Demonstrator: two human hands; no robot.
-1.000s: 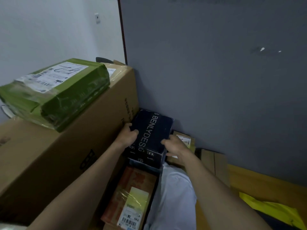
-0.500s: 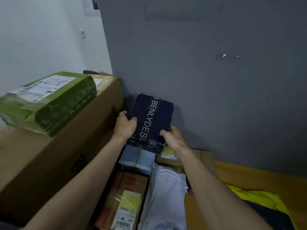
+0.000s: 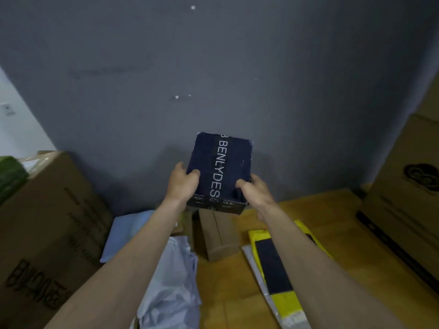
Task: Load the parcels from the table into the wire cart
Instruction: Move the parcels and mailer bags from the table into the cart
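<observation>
A dark navy box point(image 3: 222, 167) with white lettering is held up in front of the grey wall, above the table. My left hand point(image 3: 183, 182) grips its left side and my right hand point(image 3: 253, 189) grips its right side near the lower corner. Below it on the wooden table point(image 3: 332, 210) lie a small brown carton point(image 3: 217, 233), a yellow and black mailer point(image 3: 275, 264), and white and pale blue soft bags point(image 3: 173, 286). No wire cart is in view.
A large brown carton point(image 3: 47, 233) stands at the left with a green parcel point(image 3: 10, 174) on top. Another large carton point(image 3: 408, 193) stands at the right edge. The grey wall point(image 3: 213, 67) closes the back.
Both hands have lifted the navy box up off the pile and carried it to the right. My view has swung right, so the left carton and green parcel slid to the edge.
</observation>
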